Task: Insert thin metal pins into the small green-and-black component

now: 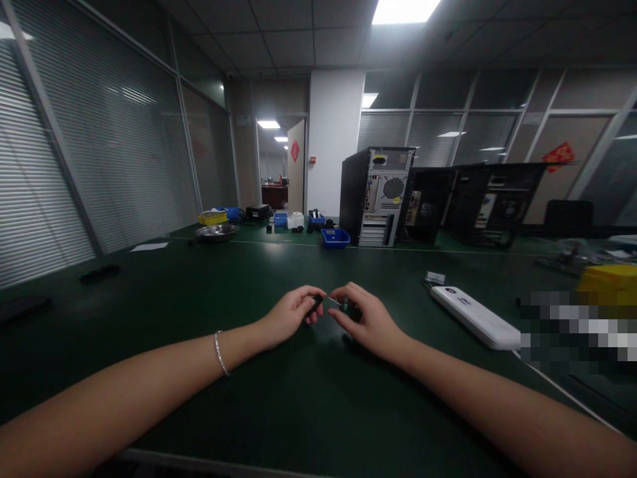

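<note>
Both my hands meet over the dark green table (209, 292), a little past its middle. My left hand (290, 315), with a bracelet on its wrist, pinches a small black part (314, 305) between thumb and fingers. My right hand (365, 318) is closed on another small dark piece (348, 309) with a thin silvery tip pointing at the left hand's part. The two pieces almost touch. What they are is too small to tell.
A white power strip (475, 317) lies right of my hands, its cable running toward me. Upright computer cases (378, 196) stand at the back. A blue bin (335, 238), a metal bowl (215, 232) and a yellow bin (213, 217) sit far back.
</note>
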Demonstrator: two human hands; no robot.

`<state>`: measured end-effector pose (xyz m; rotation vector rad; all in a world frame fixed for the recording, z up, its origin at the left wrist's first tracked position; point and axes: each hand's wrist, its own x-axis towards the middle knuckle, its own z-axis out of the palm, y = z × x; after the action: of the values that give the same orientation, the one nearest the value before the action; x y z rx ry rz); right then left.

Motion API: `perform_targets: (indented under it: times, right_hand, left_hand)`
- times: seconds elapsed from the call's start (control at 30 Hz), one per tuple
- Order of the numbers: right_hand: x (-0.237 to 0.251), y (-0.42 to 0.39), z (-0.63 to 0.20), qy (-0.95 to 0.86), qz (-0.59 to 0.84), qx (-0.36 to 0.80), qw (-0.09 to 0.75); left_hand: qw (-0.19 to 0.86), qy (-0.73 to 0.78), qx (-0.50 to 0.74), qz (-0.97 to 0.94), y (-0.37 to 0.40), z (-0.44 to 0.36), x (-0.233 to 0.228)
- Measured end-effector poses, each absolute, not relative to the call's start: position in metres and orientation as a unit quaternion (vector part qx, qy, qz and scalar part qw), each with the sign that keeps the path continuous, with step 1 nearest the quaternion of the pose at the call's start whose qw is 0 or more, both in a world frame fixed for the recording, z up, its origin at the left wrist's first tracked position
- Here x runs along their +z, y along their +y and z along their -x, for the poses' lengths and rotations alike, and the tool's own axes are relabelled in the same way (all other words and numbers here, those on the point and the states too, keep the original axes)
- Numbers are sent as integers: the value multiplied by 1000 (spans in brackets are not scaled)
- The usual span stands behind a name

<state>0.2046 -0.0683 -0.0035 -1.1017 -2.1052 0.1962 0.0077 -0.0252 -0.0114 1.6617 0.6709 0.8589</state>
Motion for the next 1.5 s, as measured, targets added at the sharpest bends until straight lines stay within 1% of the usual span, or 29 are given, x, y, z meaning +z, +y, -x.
perform_targets:
  times: [0.13,0.2,0.47,0.63,0.8,1.07,1.5]
  right_hand:
    - [-4,-64,-209,-813,458,93,347]
    - [-5,-64,-209,-820,456,97,333]
    - [-4,-64,-209,-825,452,87,327]
    - [-1,-66,-209,-828,448,85,327]
    - [2,-68,-207,-829,451,99,316]
    - [4,-70,-207,-829,450,99,316]
    - [-1,-68,-204,-821,433,141,344]
  left_hand:
    - [593,278,361,-664,-20,-6,-15]
    - [596,283,361,-659,-20,-6,-15]
    - [514,294,346,-727,-25,-3,-8]
    - [524,257,388,-713,-18,-2,-12]
    - [533,258,391,-705,-17,-3,-13]
    - [523,258,388,-713,-17,0,-13]
    - [560,255,399,-680,-19,-3,-13]
